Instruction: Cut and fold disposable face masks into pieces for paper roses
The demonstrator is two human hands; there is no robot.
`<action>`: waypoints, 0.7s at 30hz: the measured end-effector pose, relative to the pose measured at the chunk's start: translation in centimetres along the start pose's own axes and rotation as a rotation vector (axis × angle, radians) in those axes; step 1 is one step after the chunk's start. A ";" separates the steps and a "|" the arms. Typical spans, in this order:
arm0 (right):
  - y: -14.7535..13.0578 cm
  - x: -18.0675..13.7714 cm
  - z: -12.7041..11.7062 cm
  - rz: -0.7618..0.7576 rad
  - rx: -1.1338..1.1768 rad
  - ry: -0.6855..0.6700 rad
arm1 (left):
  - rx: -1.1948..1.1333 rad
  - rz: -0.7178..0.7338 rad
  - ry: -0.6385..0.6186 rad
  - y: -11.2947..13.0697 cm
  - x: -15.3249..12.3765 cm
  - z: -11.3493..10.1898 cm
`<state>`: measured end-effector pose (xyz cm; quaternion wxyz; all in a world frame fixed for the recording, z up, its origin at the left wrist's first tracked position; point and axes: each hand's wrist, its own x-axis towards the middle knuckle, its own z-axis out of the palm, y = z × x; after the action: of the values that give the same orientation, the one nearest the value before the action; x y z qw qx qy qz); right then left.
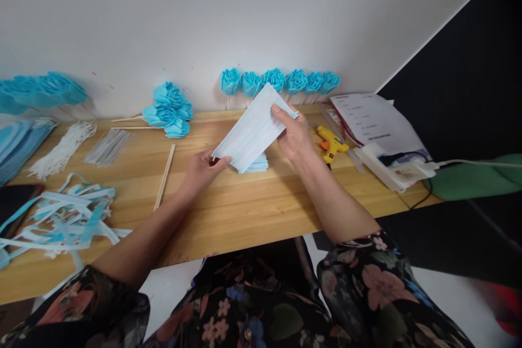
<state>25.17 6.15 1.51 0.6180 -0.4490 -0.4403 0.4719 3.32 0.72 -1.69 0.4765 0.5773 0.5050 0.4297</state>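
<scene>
A pale blue pleated face mask [255, 128] is held tilted above the table, its upper end to the right. My left hand [207, 166] pinches its lower left corner between thumb and fingers. Around the right edge, my right hand [292, 133] grips it with the thumb on top and the fingers behind, mostly hidden. Just below the mask lies a small stack of blue folded pieces [256, 164], partly covered from view. A pair of wooden sticks [165, 176] rests beside my left forearm.
Blue fabric flowers [230, 81] line the wall; more flowers [169, 109] lie left of centre. A yellow glue gun [332, 142], power strip [391, 168] and paper sheet [373, 119] sit right. Leftward are cut strips [69, 217], white cords [65, 147], thin wires [108, 147] and blue sheets [20, 144].
</scene>
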 end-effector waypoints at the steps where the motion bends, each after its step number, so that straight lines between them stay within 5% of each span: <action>1: 0.0 0.1 -0.1 0.000 -0.010 -0.001 | -0.012 0.000 0.021 -0.1 0.1 -0.1; 12: 1.0 -0.6 0.3 0.080 -0.114 -0.184 | -0.424 0.070 0.333 -0.4 2.1 -3.0; 17: 0.3 -1.0 -0.6 0.211 -0.179 -0.568 | -0.533 0.003 0.379 0.1 2.5 -3.8; 21: -0.4 -0.8 -1.8 0.347 -0.047 -0.911 | -0.512 -0.127 0.257 0.0 2.4 -3.8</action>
<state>26.84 5.04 1.42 0.2645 -0.2775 -0.5951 0.7064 -0.07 3.53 -0.96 0.5649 0.3462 0.4715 0.5820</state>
